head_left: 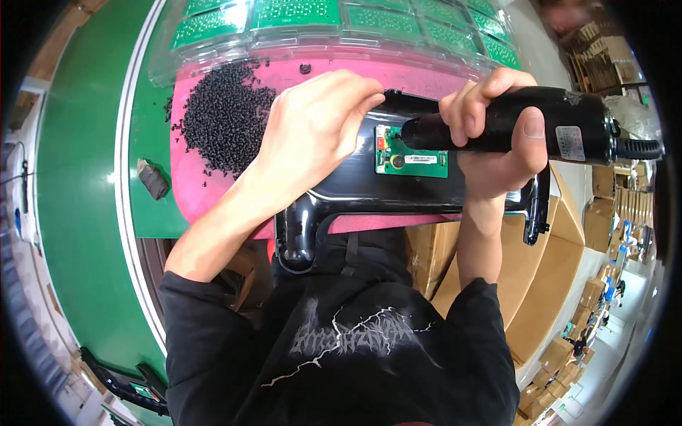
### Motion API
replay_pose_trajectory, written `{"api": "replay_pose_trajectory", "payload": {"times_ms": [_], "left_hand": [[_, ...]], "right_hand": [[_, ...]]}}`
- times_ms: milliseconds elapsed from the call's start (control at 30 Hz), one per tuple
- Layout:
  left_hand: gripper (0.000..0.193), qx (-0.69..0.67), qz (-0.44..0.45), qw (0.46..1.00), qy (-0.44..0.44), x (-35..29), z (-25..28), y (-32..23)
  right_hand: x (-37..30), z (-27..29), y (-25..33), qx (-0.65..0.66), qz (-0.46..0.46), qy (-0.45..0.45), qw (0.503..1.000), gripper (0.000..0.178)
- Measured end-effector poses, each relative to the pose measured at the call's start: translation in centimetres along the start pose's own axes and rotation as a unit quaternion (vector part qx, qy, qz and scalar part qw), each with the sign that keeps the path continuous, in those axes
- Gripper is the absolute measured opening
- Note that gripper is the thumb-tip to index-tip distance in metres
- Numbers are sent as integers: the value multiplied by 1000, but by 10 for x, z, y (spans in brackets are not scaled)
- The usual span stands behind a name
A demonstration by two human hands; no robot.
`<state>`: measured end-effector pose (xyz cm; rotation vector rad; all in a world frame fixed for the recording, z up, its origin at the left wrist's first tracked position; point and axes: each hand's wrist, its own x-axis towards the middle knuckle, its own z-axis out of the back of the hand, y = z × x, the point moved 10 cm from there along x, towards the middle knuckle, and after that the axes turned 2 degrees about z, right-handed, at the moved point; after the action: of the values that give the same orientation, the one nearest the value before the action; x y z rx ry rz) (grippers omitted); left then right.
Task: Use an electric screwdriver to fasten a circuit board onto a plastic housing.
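My right hand (491, 170) is wrapped round a black electric screwdriver (579, 113), its nose pointing left over a green circuit board (420, 170). The board lies in a glossy black plastic housing (341, 188) with a leg extending toward me at each side. Whether the screwdriver's tip touches a screw is hidden. My left hand (309, 121) hovers above the housing's left part, thumb and fingers pinched together near its far edge. What the pinch holds, if anything, cannot be made out. Beside my left wrist, a heap of small black screws (224, 117) covers part of the pink mat (190, 192).
Clear plastic trays (312, 53) hold several green boards at the back. A small black round part (305, 69) lies on the mat. A dark grey lump (152, 179) rests on the green table (78, 213). An open cardboard box (529, 284) stands at the right. Another black housing (117, 380) is at the lower left.
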<state>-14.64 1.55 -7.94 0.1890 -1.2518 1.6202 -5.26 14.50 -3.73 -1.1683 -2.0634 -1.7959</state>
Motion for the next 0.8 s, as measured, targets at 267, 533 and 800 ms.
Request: {"api": "replay_pose_trajectory", "payload": {"times_ms": [267, 533, 800], "left_hand": [[12, 25, 57, 994, 86, 5, -16, 5], [11, -20, 98, 983, 157, -4, -27, 8], [10, -15, 88, 983, 157, -8, -29, 7]], "right_hand": [[-1, 3, -3, 34, -11, -4, 999, 27], [-6, 0, -13, -85, -28, 29, 996, 36], [-10, -17, -35, -38, -122, 44, 991, 24]]}}
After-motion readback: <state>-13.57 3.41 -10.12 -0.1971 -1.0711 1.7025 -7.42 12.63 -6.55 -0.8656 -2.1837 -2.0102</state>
